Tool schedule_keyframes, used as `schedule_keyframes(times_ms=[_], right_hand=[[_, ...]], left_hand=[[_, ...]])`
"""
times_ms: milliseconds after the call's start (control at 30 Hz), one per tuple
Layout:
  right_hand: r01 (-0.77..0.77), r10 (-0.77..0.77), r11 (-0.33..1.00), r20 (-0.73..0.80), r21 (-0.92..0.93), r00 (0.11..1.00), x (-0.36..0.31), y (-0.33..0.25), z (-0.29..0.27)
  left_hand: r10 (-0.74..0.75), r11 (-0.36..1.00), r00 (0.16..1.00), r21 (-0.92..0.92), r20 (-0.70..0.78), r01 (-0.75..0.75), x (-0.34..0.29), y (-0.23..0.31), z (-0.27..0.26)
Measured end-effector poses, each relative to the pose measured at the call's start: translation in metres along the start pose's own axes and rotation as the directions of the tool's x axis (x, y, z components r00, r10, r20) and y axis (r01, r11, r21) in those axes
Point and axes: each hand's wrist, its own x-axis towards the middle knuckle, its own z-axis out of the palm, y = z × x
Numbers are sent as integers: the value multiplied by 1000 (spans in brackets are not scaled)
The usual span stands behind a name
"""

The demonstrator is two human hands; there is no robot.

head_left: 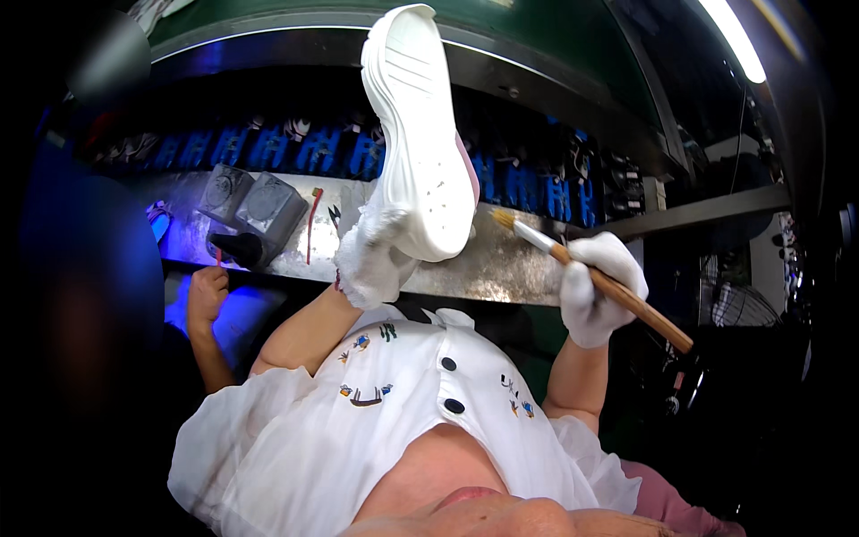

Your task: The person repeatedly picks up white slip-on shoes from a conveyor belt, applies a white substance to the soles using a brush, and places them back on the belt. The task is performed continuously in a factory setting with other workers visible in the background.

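Note:
My left hand [371, 266], in a white glove, is closed around the heel end of a shoe [416, 148]. The shoe's white sole faces me, toe end pointing up and away, and a sliver of pink upper shows along its right edge. Small dark specks dot the sole near the heel. In my gloved right hand [601, 291] I grip a paintbrush [617, 295] with a wooden handle, a pale ferrule and yellowish bristles. The bristle tip points toward the heel, a short way to its right, apart from it.
A metal ledge [514, 268] runs behind my hands. On its left stand grey blocks [273, 208], a black-nozzled container [237, 247] and a red toothbrush [313, 224]. Blue racks [313, 150] line the back. At left, another person's hand [208, 294] holds a thin red stick.

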Motion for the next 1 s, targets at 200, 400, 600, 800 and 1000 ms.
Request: schedule_keyframes(times_ms=[200, 400, 600, 800, 1000], right_hand=[[-94, 175, 970, -371, 225, 912, -26, 0, 8], [-288, 371, 921, -360, 262, 856, -49, 3, 14], [-363, 446, 888, -334, 283, 831, -63, 7, 18], [-485, 549, 834, -323, 262, 771, -72, 7, 21], [-535, 628, 771, -270, 346, 730, -78, -6, 40]], left_hand=[[-7, 707, 938, -662, 347, 251, 16, 37, -9], [-72, 566, 940, -763, 333, 314, 16, 54, -12], [-121, 793, 957, -555, 262, 252, 5, 49, -21], [-38, 831, 883, -476, 467, 288, 101, 154, -28], [291, 827, 804, -286, -518, -484, 245, 265, -94]])
